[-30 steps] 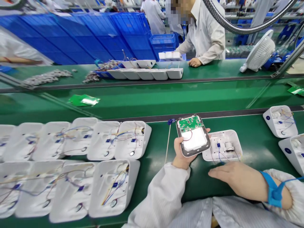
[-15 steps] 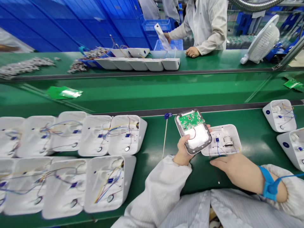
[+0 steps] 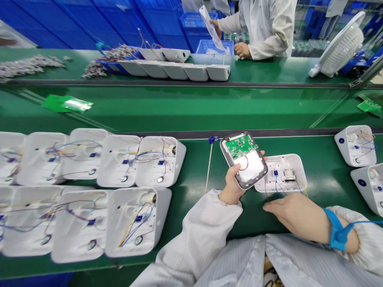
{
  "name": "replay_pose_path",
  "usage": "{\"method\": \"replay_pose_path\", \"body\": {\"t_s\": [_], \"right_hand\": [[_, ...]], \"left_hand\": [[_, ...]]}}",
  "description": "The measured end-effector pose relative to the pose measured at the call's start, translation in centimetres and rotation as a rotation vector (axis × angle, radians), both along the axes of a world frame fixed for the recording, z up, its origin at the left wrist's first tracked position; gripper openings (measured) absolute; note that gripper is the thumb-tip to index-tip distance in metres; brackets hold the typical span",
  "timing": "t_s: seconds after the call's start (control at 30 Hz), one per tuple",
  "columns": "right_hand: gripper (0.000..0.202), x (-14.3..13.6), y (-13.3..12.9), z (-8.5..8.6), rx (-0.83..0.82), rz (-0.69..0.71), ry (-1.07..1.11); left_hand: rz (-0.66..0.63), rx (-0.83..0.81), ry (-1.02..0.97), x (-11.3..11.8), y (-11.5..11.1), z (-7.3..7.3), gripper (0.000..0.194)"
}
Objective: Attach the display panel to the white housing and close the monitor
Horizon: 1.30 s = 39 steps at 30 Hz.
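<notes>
Care with the thin wires matters: left hand [image 3: 232, 186] grips the grey panel [image 3: 243, 160] at frame centre, beside the white housing [image 3: 284, 173], while right hand [image 3: 295, 215] rests released on the counter [image 3: 320, 159].

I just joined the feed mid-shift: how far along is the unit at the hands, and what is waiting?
Done: the grey-rimmed panel with a green circuit board is already populated, a red wire on it. In hand: the left hand holds that panel tilted over the open white plastic housing, not closed; the right hand rests at the housing's loose wires. Left: open wired white housings crowd the green bench on the left.
</notes>
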State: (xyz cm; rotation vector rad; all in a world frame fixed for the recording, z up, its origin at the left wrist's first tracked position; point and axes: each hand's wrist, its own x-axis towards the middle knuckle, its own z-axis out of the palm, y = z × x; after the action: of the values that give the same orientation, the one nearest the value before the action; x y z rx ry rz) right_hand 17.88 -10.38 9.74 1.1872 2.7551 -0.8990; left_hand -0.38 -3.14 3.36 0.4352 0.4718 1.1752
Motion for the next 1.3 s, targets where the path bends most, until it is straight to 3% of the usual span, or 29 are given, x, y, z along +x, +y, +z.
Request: {"method": "replay_pose_path", "body": {"t_s": [0.13,0.23,0.37,0.57,0.67,0.83,1.1,1.3], "right_hand": [[0.061,0.7,1.7,2.1,-0.209,-0.042,0.192],[0.056,0.9,3.1,2.9,-0.268,-0.135,0.316],[0.036,-0.5,4.4,2.0,-0.133,-0.261,0.355],[0.031,-3.3,5.0,0.4,0.197,-0.277,0.41],[0.025,-3.9,5.0,0.2,0.165,-0.386,0.495],[0.023,-4.4,5.1,0.1,-0.045,-0.684,0.59],[0.016,-4.8,4.9,-0.2,-0.122,-0.688,0.585],[0.016,-4.9,4.8,-0.1,-0.099,-0.675,0.57]], "left_hand": [[-0.019,0.055,0.012,-0.1,-0.1,-0.1,0.069],[-0.062,0.081,0.048,-0.1,-0.4,-0.6,0.074],[-0.131,0.132,0.101,-0.1,-0.8,-1.5,0.083],[-0.067,0.214,0.13,0.4,-1.2,-1.7,0.087],[-0.044,0.211,0.154,0.5,-1.4,-1.6,0.09],[-0.036,0.219,0.16,0.4,-2.0,-1.7,0.093],[-0.086,0.256,0.156,0.2,-2.3,-1.4,0.081],[-0.037,0.2,0.215,0.0,-2.6,-2.5,0.086]]}}
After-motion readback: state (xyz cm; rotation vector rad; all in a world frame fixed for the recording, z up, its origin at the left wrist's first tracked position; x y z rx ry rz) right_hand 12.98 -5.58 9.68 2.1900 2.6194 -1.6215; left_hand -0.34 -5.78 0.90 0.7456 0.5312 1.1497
